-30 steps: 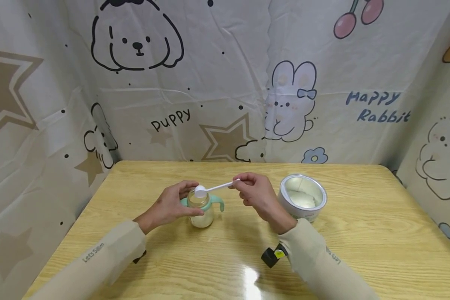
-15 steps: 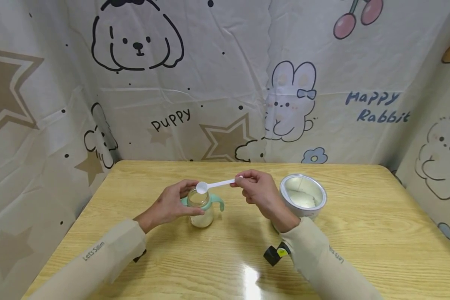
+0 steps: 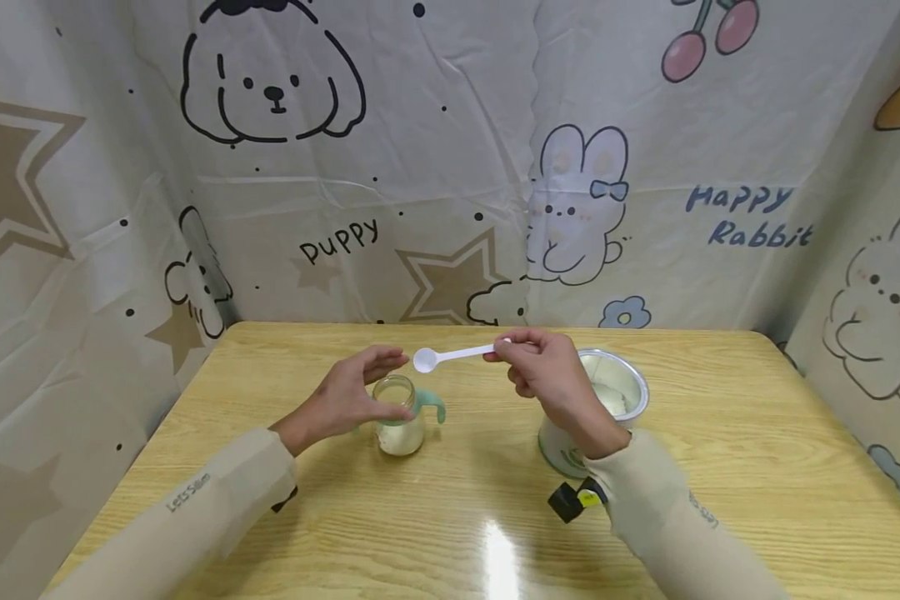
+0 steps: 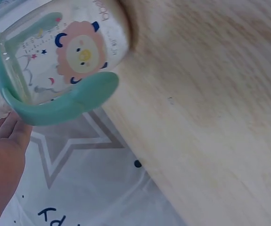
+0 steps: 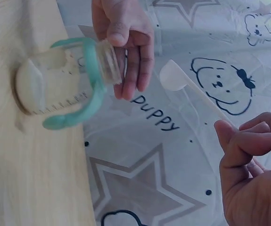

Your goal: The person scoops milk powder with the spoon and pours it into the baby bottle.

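A clear bottle (image 3: 401, 437) with green handles and pale powder at its bottom stands uncapped on the table; its printed side shows in the left wrist view (image 4: 81, 54). Around its neck, fingers spread and apart from the rim, is the left hand (image 3: 351, 395), also visible in the right wrist view (image 5: 129, 47). The right hand (image 3: 558, 375) pinches the end of a white scoop (image 3: 425, 360), held level above and right of the bottle mouth. In the right wrist view the scoop (image 5: 173, 76) points toward the left hand.
An open can (image 3: 562, 450) of pale powder stands behind the right hand and wrist, partly covered by them. Printed cloth (image 3: 435, 150) hangs behind the wooden table (image 3: 450, 533) and at both sides. A black wrist device (image 3: 567, 502) sits below the right wrist.
The right hand has moved the scoop up and right, away from over the bottle mouth. The left hand has loosened from the bottle, its fingers lifting and spreading. The bottle stays in place.
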Demonstrator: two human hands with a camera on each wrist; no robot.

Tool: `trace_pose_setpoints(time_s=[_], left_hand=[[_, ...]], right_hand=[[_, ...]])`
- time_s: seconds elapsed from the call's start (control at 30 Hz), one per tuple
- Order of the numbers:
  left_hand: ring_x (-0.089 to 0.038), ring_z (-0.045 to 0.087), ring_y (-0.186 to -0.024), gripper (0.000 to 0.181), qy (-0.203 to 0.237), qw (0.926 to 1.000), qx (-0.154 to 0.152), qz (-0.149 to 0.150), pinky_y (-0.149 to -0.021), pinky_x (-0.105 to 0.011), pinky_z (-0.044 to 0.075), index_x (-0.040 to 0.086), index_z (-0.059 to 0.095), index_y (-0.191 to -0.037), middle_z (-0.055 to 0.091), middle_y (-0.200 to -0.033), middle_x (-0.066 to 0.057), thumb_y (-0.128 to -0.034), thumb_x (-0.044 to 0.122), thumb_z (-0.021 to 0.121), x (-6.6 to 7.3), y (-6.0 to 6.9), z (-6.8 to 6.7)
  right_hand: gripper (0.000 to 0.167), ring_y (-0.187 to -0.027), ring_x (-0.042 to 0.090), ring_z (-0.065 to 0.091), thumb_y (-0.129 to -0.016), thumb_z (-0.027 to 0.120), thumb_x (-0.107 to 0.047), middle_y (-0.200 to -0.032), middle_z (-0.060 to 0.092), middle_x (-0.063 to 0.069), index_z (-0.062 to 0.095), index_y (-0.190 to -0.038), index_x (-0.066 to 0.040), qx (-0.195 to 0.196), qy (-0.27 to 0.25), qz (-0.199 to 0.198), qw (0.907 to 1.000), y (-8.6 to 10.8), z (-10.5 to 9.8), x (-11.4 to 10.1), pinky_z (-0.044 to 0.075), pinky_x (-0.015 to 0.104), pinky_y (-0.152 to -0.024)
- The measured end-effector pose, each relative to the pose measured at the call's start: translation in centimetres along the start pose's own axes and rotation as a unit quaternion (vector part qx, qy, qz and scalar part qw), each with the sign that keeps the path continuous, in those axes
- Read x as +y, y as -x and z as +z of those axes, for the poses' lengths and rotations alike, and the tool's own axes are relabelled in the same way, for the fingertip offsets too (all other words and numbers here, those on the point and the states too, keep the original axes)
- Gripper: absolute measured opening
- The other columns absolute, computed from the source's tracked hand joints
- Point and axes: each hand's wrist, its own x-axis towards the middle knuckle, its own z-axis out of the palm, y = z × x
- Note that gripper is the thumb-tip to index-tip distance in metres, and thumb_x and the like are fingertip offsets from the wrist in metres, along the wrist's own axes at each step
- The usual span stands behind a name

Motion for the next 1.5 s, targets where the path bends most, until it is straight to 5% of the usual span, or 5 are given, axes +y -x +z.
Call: trace_pose_setpoints(time_s=[0.5, 1.5], left_hand=[[-0.031, 0.047, -0.136, 0.087, 0.006, 0.9999, -0.008, 0.013, -0.111, -0.048, 0.04, 0.001, 0.043, -0.146, 0.052, -0.146, -0.014, -0.0753, 0.02, 0.09, 2.3, -1.6, 0.7], [-0.024, 0.047, -0.136, 0.089, 0.055, 0.9965, -0.034, 0.053, -0.112, -0.027, 0.039, 0.001, 0.043, -0.146, 0.051, -0.146, -0.014, -0.0725, 0.011, 0.091, 5.6, -4.7, 5.1]], right_hand=[[0.019, -0.055, 0.004, 0.042, -0.099, 0.062, -0.012, -0.088, 0.074, -0.001, 0.06, -0.109, 0.004, 0.019, 0.015, 0.003, 0.9997, 0.9, -3.1, -1.3, 0.036, 0.015, -0.046], [0.016, -0.056, 0.003, 0.043, -0.101, 0.06, -0.015, -0.082, 0.071, -0.007, 0.059, -0.102, 0.0, 0.057, 0.036, -0.021, 0.9975, 2.7, -9.4, -2.1, 0.037, 0.015, -0.044]])
